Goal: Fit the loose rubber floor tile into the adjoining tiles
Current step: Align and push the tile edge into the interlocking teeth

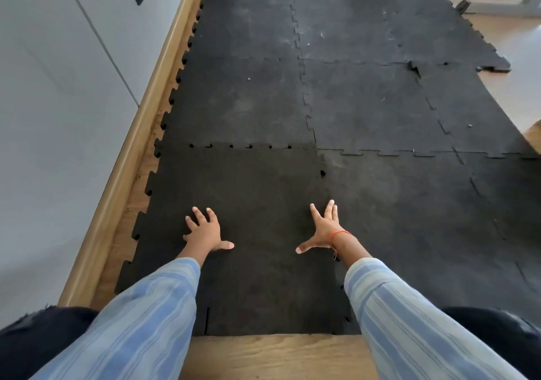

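Observation:
The loose black rubber tile point(254, 186) lies flat in the near left corner of the mat, its toothed edges against the tile ahead point(240, 101) and the tile to the right point(409, 209). Small gaps show between the teeth along its far seam and at one spot on its right seam. My left hand point(203, 231) rests palm down on the loose tile, fingers spread. Near the tile's right edge, my right hand point(323, 227) presses flat with fingers spread, the fingertips reaching the seam. Neither hand holds anything.
A wooden skirting board point(140, 133) and grey wall point(52, 92) run along the left. Bare wooden floor point(272, 356) shows at the near edge and right side. One tile corner point(414, 67) sticks up at a far seam. My dark-clothed knees flank the frame's bottom.

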### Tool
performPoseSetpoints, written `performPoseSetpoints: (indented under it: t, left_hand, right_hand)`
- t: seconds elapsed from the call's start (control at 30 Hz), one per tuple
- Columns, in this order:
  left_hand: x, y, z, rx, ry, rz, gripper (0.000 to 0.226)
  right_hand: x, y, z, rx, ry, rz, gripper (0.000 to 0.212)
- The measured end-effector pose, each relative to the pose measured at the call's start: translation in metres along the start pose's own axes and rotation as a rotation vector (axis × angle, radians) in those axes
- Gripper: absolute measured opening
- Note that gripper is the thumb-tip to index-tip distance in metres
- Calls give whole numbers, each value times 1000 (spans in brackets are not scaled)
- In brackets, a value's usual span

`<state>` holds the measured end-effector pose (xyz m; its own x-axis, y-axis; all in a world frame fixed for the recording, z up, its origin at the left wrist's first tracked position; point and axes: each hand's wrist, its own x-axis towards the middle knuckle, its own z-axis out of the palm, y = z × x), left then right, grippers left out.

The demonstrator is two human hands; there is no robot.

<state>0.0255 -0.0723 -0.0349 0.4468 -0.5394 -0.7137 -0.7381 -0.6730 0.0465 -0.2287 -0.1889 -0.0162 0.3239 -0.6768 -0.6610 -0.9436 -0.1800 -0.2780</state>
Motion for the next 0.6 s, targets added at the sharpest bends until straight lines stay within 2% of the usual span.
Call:
performPoseSetpoints:
  t: [0.2, 0.4, 0.5, 0.6]
  left_hand:
    - [-23, 15, 34, 55, -40, 68, 133]
    - [-39, 21, 41, 71, -8, 53, 136]
    - [-46, 40, 40, 153, 24, 20, 130]
    - [-56, 63, 43, 314, 96, 94, 113]
  right_hand:
    - [-1, -3, -11, -81, -89, -8, 134]
    - [-5, 7, -24, -95, -145, -47, 111]
    - [-18, 2, -12, -161, -194, -37, 107]
    - [-24, -8, -1, -183, -195, 9, 103]
